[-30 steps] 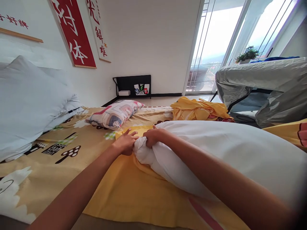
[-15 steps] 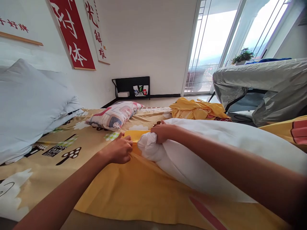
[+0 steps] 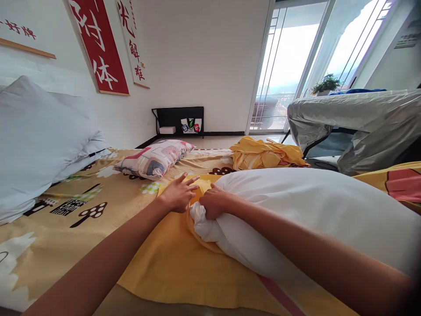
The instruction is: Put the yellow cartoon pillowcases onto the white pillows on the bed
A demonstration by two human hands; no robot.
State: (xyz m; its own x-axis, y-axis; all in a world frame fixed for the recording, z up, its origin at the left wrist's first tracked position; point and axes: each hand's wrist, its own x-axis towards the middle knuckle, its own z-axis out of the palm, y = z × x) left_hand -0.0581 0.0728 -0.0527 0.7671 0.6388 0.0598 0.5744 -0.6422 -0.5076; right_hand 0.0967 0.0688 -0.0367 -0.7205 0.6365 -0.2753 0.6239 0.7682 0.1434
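Observation:
A plump white pillow [image 3: 296,210] lies across the right half of the view, over a yellow pillowcase [image 3: 184,272] spread flat on the bed. My right hand [image 3: 213,202] is closed round the pillow's bunched near-left corner. Just left of it, my left hand [image 3: 180,193] touches the yellow cloth with its fingers spread apart; its thumb is hidden. A fold of the pillowcase curls up beside the gathered white corner, between my two hands.
The bed has a patterned tan sheet [image 3: 108,188]. White pillows [image 3: 42,136] lean at the left, with a patchwork pillow [image 3: 156,159] beyond my left hand. Crumpled yellow bedding [image 3: 263,153] lies at the far edge. A plastic-covered table [image 3: 355,109] stands at the right.
My left hand has moved right, closer to my right hand, and its fingers have spread. My right hand has shifted slightly left and down with the white corner, over the yellow cloth.

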